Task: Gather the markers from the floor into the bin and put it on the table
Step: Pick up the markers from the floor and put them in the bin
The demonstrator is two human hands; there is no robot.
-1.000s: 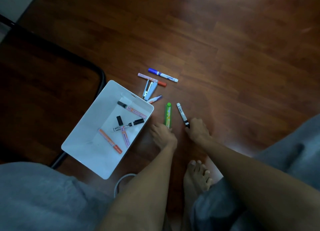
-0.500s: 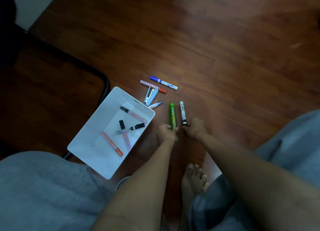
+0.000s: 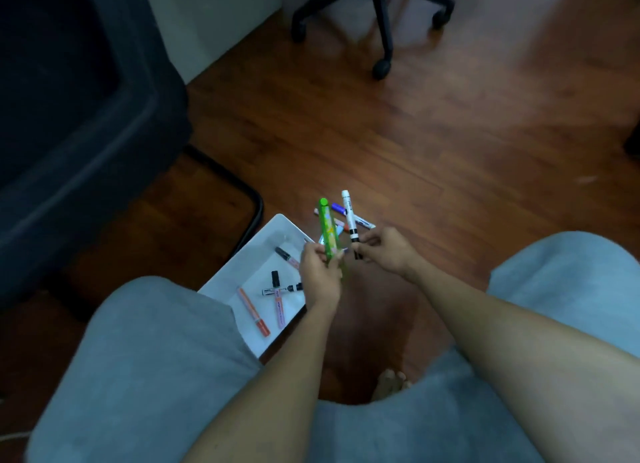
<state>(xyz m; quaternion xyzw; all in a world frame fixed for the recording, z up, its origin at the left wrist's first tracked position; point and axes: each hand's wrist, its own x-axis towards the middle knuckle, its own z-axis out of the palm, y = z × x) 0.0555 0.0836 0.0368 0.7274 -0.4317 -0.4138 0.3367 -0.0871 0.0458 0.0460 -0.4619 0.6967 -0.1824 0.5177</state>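
Left hand grips a green marker, right hand a white marker; several lie binned, some wait beyond the hands

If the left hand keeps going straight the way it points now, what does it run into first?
The left hand, shut on the green marker, points forward, away from the person. First in that line look to be the loose markers on the floor beyond the white bin; depth is unclear, so it may pass above them.
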